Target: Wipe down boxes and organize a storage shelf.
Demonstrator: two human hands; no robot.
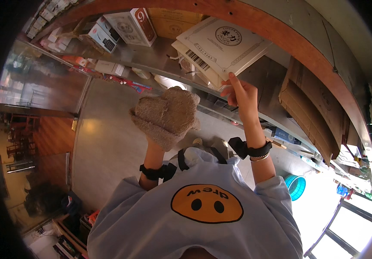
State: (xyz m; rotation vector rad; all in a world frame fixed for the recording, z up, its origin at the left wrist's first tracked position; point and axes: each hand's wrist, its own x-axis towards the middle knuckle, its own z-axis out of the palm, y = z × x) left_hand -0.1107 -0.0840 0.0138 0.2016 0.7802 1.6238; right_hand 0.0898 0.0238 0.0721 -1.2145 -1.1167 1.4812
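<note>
A brown fuzzy towel covers my left hand; the wrist comes out beneath it and the fingers are hidden. The towel is bunched around the hand, in front of the shelf. My right hand is at the near corner of a flat white carton or bag that bears a round emblem and writing. One fingertip meets that corner while the other fingers curl below it. Whether they pinch it I cannot tell. Another pale piece with a barcode lies under the white one, and a twisted cord shows beside it.
The metal shelf holds a white-and-brown box, a blue-and-white box and a yellow-brown carton. Folded cardboard leans at the right. Overhead runs a reddish shelf edge. A turquoise basket stands on the floor.
</note>
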